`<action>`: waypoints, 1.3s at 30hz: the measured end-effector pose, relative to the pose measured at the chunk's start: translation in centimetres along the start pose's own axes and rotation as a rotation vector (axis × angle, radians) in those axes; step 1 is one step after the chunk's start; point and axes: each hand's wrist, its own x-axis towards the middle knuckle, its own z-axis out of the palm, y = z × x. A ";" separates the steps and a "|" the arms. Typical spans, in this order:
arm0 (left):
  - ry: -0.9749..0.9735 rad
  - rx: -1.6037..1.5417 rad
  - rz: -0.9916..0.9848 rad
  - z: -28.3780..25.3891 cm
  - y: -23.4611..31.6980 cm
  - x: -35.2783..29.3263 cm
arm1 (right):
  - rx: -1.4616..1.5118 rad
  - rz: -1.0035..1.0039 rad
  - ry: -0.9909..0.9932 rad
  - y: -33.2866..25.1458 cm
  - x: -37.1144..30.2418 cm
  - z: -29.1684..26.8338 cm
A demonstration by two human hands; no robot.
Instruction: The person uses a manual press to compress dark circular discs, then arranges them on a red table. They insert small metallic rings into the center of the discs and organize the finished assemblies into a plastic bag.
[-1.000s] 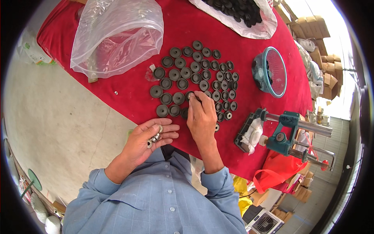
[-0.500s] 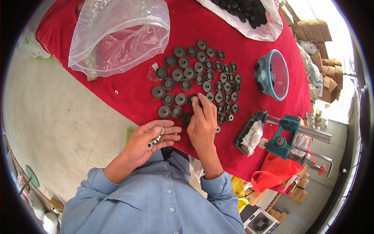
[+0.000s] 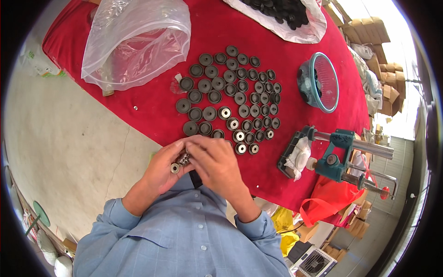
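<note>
My left hand (image 3: 159, 168) is cupped in front of my shirt, with several small steel ball bearings (image 3: 183, 159) in its palm and fingers. Over it lies my right hand (image 3: 217, 164), its bent fingers closed down among those bearings. Whatever its fingertips pinch is hidden. Just beyond both hands, many round black plastic caps (image 3: 214, 96) with raised rims are spread across the red cloth. Several caps on the near right side have a shiny bearing (image 3: 233, 123) seated in the middle.
A clear plastic bag (image 3: 138, 51) covers the far left of the red tablecloth (image 3: 157, 111). A white sack (image 3: 314, 27) of black pieces lies at the far right. Nearer stand a teal basket (image 3: 330, 83) and a green metal press (image 3: 340, 154) beside a red bag (image 3: 323, 194).
My right hand has drawn back from the caps to the bearings in my left hand. A bearing now shows in the cap where its fingers were. The left hand has curled up.
</note>
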 end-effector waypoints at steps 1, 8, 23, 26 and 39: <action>0.003 0.027 -0.008 0.3 0.2 -0.1 | -0.009 0.003 -0.007 -0.1 -0.3 0.3; -0.012 0.077 -0.028 1.2 0.7 -0.2 | 0.108 0.047 0.020 0.8 -0.7 1.2; -0.035 0.088 -0.051 1.1 1.2 0.2 | -0.245 0.085 0.297 5.5 3.1 1.6; -0.041 0.096 -0.047 1.0 1.2 0.0 | -0.274 0.034 0.268 5.6 3.0 1.9; 0.009 -0.021 -0.042 1.2 1.9 -1.1 | -0.518 0.009 0.154 4.3 2.1 0.9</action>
